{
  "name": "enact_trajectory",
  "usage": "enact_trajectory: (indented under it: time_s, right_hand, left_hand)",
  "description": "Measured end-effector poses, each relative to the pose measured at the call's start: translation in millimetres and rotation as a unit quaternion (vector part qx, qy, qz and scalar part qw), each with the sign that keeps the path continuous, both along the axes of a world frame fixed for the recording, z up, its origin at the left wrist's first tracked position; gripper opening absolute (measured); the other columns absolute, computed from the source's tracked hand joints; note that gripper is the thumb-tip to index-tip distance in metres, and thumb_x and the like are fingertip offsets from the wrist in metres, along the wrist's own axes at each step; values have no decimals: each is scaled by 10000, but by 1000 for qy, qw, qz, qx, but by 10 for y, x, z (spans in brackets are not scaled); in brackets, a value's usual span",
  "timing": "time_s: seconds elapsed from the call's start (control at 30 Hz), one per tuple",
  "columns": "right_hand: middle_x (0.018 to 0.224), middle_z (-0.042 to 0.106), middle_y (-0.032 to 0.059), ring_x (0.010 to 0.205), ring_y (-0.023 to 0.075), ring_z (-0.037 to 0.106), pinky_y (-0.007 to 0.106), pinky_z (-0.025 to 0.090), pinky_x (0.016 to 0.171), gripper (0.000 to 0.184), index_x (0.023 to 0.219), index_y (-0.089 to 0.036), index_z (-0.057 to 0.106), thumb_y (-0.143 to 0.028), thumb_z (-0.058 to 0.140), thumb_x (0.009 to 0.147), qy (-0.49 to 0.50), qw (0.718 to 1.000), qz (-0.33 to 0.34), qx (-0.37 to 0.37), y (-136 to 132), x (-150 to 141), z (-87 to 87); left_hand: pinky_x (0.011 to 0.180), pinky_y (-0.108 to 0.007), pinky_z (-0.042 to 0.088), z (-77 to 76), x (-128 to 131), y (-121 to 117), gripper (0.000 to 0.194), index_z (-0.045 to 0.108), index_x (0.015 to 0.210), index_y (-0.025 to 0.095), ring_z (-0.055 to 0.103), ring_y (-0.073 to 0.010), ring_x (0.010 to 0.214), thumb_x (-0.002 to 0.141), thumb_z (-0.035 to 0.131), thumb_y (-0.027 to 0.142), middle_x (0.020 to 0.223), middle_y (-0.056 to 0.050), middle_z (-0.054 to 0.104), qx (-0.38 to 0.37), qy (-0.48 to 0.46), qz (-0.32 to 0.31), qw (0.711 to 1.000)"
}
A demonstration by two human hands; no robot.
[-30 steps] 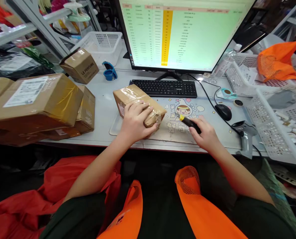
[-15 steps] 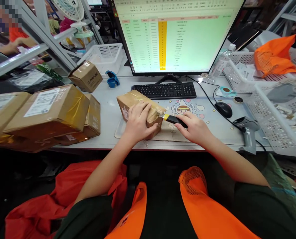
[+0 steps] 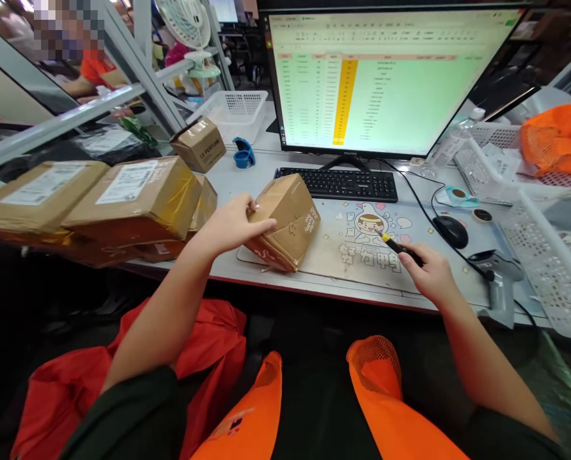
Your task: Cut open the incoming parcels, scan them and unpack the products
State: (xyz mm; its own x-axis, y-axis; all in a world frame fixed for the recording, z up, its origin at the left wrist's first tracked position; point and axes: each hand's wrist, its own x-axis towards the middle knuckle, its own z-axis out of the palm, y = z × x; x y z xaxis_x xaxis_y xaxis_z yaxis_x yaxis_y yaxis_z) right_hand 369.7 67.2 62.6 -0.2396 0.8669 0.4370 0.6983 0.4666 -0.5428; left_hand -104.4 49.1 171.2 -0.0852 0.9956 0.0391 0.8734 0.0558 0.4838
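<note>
A brown cardboard box (image 3: 289, 220) rests tilted on the printed desk mat (image 3: 357, 268), with small writing on its side. My left hand (image 3: 237, 223) grips the box at its left side, thumb on the near face and the other fingers partly hidden. In my right hand (image 3: 429, 275) is a yellow and black utility knife (image 3: 400, 246), held over the right part of the mat. Its tip points up and left, apart from the box.
Several taped cartons (image 3: 126, 198) stack at the left, near a small perfume box (image 3: 199, 144) and a blue tape dispenser (image 3: 243, 153). Behind the mat are a keyboard (image 3: 337, 184) and monitor (image 3: 391, 83). A mouse (image 3: 451, 231), scanner (image 3: 500, 281) and white baskets (image 3: 544, 255) sit right.
The box has been turned so a different side with writing shows. My left hand has shifted to its left side, and my right hand has drawn the knife away to the right.
</note>
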Motion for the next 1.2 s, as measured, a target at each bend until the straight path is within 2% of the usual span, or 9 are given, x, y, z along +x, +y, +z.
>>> enact_trajectory:
  time_s: [0.17, 0.27, 0.37, 0.43, 0.53, 0.7, 0.83, 1.0, 1.2]
  right_hand:
    - [1136, 782, 115, 1038, 280, 736, 421, 585, 899, 353, 1200, -193, 754, -458, 596, 1029, 40, 997, 66, 7, -47, -328, 24]
    - [1108, 781, 116, 1000, 269, 736, 416, 594, 865, 327, 1201, -188, 745, -428, 593, 1038, 58, 994, 89, 35, -91, -352, 58]
    - [1113, 772, 112, 1013, 262, 734, 414, 606, 881, 301, 1239, -198, 729, -388, 607, 1039, 64, 989, 113, 63, -195, -285, 105]
    - [1134, 760, 112, 1026, 258, 732, 412, 615, 896, 309, 1279, -210, 716, -370, 629, 1029, 59, 985, 140, 77, -311, -240, 129]
    - [1147, 742, 121, 1000, 246, 730, 388, 630, 867, 349, 1334, -210, 691, -342, 648, 1014, 62, 976, 187, 97, -515, -209, 106]
    - [1122, 737, 125, 987, 259, 731, 407, 644, 844, 370, 1368, -212, 666, -294, 634, 1009, 114, 975, 165, 100, -823, -260, -149]
    - [1107, 731, 123, 960, 258, 734, 407, 654, 811, 367, 1366, -223, 668, -296, 631, 1009, 159, 974, 129, 99, -1010, -374, -344]
    - [1069, 711, 118, 927, 246, 719, 389, 652, 777, 426, 1416, -223, 642, -309, 656, 999, 158, 967, 167, 108, -1087, -504, -358]
    - [1097, 708, 127, 962, 246, 713, 396, 652, 821, 400, 1395, -207, 650, -298, 660, 1006, 151, 971, 148, 113, -1016, -535, -326]
  left_hand:
    - [863, -466, 622, 227, 230, 499, 1118, 422, 1575, 180, 712, -395, 1153, 646, 768, 697, 1406, -217, 656, -125, -43, -57, 990]
    - [958, -435, 606, 360, 249, 560, 1188, 265, 1686, 191, 654, -377, 1288, 646, 745, 506, 1558, -181, 565, -118, 11, -216, 969]
    - [1171, -519, 474, 455, 448, 351, 900, 465, 1606, 273, 545, -368, 1435, 722, 626, 330, 1576, -82, 577, -64, 144, -346, 925]
    - [1250, -579, 368, 423, 682, 99, 742, 583, 1516, 281, 463, -370, 1512, 774, 584, 248, 1599, -66, 558, -12, 215, -369, 904]
    - [1276, -623, 324, 232, 1000, -274, 740, 534, 1552, 208, 315, -411, 1595, 835, 676, 324, 1685, -132, 433, 23, 236, -395, 888]
    - [1281, -746, 244, -202, 1091, -431, 1089, 498, 1530, 163, 153, -528, 1615, 682, 876, 731, 1675, -227, 383, 89, 139, -375, 912]
    - [1280, -775, 197, -510, 998, -379, 1006, 516, 1446, 215, 176, -513, 1616, 740, 705, 905, 1591, -211, 458, 194, 45, -331, 922]
    - [1275, -766, 199, -806, 1013, -412, 850, 528, 1372, 257, 250, -464, 1603, 887, 390, 942, 1510, -176, 496, 325, -2, -234, 916]
    - [1282, -720, 219, -975, 1118, -336, 771, 567, 1302, 248, 319, -439, 1571, 939, 353, 894, 1431, -158, 546, 397, -25, -168, 902]
